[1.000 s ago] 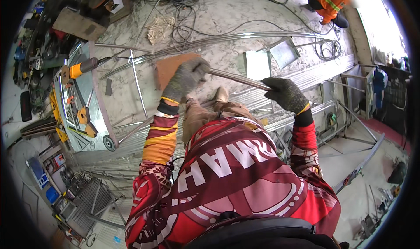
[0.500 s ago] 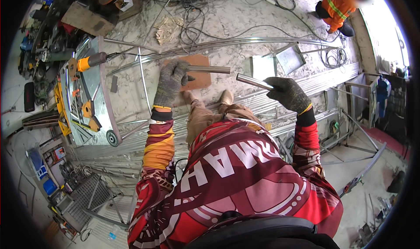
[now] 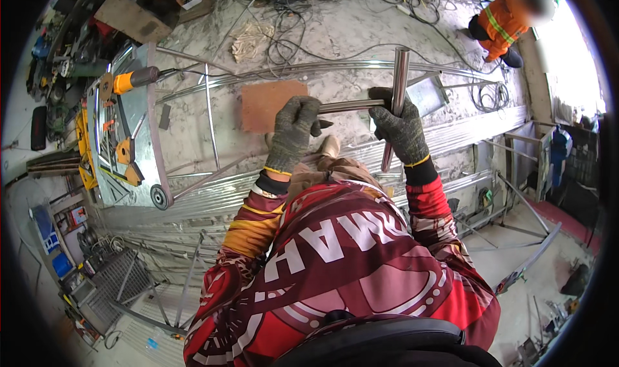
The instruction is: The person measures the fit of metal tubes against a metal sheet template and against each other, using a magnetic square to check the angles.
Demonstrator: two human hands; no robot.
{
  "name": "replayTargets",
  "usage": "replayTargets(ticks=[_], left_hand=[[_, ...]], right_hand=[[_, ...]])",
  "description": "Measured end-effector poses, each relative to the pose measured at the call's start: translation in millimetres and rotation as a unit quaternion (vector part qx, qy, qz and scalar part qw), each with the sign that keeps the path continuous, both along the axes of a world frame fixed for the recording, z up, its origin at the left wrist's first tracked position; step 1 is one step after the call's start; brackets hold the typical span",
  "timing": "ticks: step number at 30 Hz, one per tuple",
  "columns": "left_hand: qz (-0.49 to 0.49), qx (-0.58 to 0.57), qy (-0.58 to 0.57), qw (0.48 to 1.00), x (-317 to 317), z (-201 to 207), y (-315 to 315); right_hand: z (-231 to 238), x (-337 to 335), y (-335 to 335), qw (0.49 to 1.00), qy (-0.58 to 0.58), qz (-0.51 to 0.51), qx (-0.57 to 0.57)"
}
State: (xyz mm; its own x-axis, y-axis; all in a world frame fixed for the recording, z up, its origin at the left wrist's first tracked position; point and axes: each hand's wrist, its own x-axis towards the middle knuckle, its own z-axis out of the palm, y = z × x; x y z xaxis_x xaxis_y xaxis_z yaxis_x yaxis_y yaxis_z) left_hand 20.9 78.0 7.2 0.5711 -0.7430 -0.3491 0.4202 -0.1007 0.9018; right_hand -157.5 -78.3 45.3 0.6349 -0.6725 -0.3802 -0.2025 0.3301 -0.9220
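My left hand [image 3: 291, 134], in a grey knit glove, is closed around one end of a shiny metal tube [image 3: 349, 106] that points to the right. My gloved right hand [image 3: 407, 135] grips a second metal tube [image 3: 400, 74], standing crosswise to the first. The free end of the left tube meets the side of the right tube near my right fingers; whether they actually touch is hard to tell. Below my hands lies a reddish-brown flat sheet [image 3: 261, 106] on the floor.
A wheeled metal table [image 3: 143, 161] at left carries a yellow angle grinder [image 3: 132, 80]. Long metal tubes [image 3: 258, 190] run across the floor beneath me. Black cables [image 3: 284, 45] wind ahead. A person in orange workwear [image 3: 501, 25] is at far right, near a metal tray [image 3: 427, 95].
Both hands have drawn together. The tube in my right hand has swung from a slant to crosswise, and the left tube's end has come up against it.
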Motion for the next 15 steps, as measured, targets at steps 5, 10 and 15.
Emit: replayTargets(ticks=[5,10,15], left_hand=[[-0.005,-0.089,-0.091,0.992,-7.8,43.2,-1.3],[-0.025,-0.134,-0.115,0.984,-2.3,62.3,-0.3],[-0.022,-0.116,-0.290,0.950,13.7,66.8,-0.3]], right_hand=[[-15.9,2.0,4.5,0.981,-0.124,-0.049,0.143],[-20.8,12.8,14.7,0.917,-0.281,-0.013,0.284],[-20.7,17.4,17.9,0.878,-0.344,0.017,0.331]])
